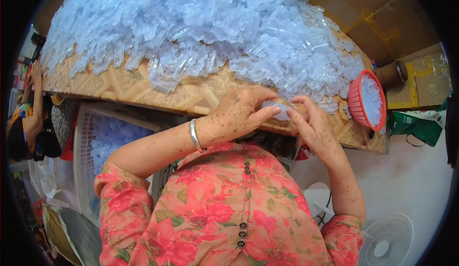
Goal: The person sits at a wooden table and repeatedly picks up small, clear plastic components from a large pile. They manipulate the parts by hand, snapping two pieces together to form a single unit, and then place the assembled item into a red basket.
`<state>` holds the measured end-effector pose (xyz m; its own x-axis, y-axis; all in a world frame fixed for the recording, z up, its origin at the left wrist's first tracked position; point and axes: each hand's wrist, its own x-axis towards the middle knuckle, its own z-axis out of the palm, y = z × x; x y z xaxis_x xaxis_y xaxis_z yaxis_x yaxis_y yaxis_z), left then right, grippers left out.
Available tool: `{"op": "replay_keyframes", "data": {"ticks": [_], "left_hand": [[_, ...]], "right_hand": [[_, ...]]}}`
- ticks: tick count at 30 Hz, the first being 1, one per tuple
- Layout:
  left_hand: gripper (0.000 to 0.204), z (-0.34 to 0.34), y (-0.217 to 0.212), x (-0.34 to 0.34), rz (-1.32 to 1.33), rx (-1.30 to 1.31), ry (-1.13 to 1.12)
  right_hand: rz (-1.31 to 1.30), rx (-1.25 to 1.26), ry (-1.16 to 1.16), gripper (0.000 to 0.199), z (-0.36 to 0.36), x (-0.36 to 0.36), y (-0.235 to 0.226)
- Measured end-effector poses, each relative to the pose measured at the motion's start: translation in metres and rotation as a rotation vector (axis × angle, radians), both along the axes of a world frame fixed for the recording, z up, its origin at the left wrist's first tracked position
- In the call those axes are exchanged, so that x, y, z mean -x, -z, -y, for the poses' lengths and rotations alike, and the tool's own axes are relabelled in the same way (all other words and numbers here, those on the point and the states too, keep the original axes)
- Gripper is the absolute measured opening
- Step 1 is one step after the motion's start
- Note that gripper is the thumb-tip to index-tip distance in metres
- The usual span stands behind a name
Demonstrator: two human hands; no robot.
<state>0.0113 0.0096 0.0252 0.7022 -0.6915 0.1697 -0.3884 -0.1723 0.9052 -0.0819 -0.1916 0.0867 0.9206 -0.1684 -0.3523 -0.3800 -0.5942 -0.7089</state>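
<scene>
At the table's near edge my two hands meet around a small clear plastic piece, its exact shape partly covered by fingers. My left hand, with a silver bangle at the wrist, pinches it between thumb and curled fingers. From the other side my right hand bends its thumb and fingers onto it; some fingertips are hidden. Just beyond lies a large heap of clear, bluish plastic pieces, many of them thin and elongated, covering most of the wood-patterned tabletop.
A red basket of similar pieces tilts at the table's right end. Below left stands a pale crate holding more. Cardboard walls the far right, above a green bag. A fan stands lower right. Another person's hand touches the far-left edge.
</scene>
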Motion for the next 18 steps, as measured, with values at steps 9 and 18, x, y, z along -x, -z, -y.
{"op": "replay_keyframes", "data": {"ticks": [9, 18], "left_hand": [[0.029, 0.009, -0.001, -0.014, -0.087, -0.117, 0.166], [0.028, 0.014, -0.006, -0.033, -0.545, -0.178, 0.269]], "right_hand": [[-0.282, -0.347, -0.004, 0.054, 0.010, -0.020, 0.019], [-0.444, -0.565, 0.061, 0.057, 0.015, -0.026, 0.025]]}}
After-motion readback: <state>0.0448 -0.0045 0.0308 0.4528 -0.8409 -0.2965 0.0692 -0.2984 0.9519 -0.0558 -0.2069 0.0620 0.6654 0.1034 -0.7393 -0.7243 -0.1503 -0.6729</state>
